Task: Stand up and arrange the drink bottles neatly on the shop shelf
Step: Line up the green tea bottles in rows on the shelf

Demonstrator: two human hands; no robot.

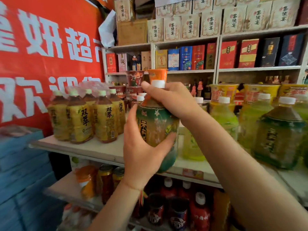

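Note:
I hold a large green-labelled tea bottle (156, 124) with a white cap upright over the white shelf (93, 149). My left hand (143, 147) grips its lower body from the front. My right hand (168, 99) grips its shoulder and neck just under the cap. To the left stands a shrink-wrapped pack of yellow-labelled tea bottles (88, 115). To the right stand pale green bottles (223, 117) and a dark green tea bottle (280, 132), all upright.
Instant noodle cups (225, 90) stand behind the bottles. A red banner (41, 55) covers the left wall. Boxed liquor (191, 57) fills the upper shelves. Jars and red bottles (200, 212) fill the shelf below. Blue cartons (21, 172) are stacked at the left.

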